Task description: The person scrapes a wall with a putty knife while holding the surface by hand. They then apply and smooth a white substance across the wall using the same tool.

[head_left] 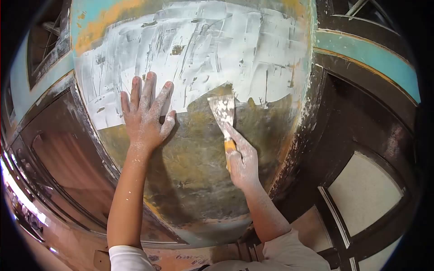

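Note:
My right hand (pixel 244 158) grips a putty knife (pixel 223 110) by its yellow handle, index finger stretched along the blade. White smears cover the blade, whose edge lies at the lower border of a white coating (pixel 208 49) on the wall panel. That coating is streaky, with dark gaps showing through. Flat against the panel, fingers spread, rests my left hand (pixel 147 113), partly over the white area. White powder dusts both hands. Below the coating the bare wall surface (pixel 194 158) is mottled brown and olive.
A dark wooden door frame with panels (pixel 366 194) stands at the right, its edge flaking. Another dark brown door (pixel 68 149) is at the left. Teal and orange paint (pixel 92 22) shows at the panel's upper left. A tiled floor (pixel 68 239) lies below.

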A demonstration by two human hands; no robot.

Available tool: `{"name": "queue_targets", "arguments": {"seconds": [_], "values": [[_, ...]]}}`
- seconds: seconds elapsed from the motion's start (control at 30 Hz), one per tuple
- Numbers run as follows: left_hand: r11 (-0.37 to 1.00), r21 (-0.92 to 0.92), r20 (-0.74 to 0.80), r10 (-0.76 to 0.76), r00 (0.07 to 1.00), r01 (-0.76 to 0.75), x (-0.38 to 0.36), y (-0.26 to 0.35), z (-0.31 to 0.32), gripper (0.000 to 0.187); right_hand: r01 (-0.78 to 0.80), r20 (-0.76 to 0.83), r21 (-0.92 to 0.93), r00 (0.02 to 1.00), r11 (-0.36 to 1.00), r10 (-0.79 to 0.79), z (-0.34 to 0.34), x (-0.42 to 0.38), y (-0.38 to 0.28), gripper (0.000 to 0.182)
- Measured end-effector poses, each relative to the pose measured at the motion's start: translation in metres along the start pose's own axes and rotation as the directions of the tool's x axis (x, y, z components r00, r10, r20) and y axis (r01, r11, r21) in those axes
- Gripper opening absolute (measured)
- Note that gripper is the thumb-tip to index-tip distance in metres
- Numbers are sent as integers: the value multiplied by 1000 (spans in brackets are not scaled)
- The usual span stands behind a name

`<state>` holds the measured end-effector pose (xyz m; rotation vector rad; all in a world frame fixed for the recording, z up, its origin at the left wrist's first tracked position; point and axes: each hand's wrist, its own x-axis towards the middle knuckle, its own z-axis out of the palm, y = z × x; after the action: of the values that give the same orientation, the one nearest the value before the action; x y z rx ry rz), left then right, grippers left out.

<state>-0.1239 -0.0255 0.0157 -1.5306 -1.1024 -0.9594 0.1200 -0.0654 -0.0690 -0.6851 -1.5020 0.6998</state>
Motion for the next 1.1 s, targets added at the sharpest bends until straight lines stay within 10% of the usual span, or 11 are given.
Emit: {"name": "queue_targets", "arguments": {"seconds": [0.17, 0.2, 0.27, 1.1], "values": [[1000, -6, -8, 14, 1000, -14, 1, -2, -1, 65, -6, -31, -1, 999, 1000, 6, 3, 2, -1, 53], [1000, -7, -6, 13, 1000, -13, 1, -2, -1, 65, 283, -49, -117, 956, 952, -290, 5, 12, -1, 54], [1000, -8, -5, 12, 1000, -12, 1, -2, -2, 64, 48, -21, -35, 999, 998, -49, 2, 11, -16, 54], [1000, 20, 18, 2, 1000, -2, -5, -1, 1, 62, 62, -6, -39, 998, 997, -62, -5, 5, -4, 49]]}}
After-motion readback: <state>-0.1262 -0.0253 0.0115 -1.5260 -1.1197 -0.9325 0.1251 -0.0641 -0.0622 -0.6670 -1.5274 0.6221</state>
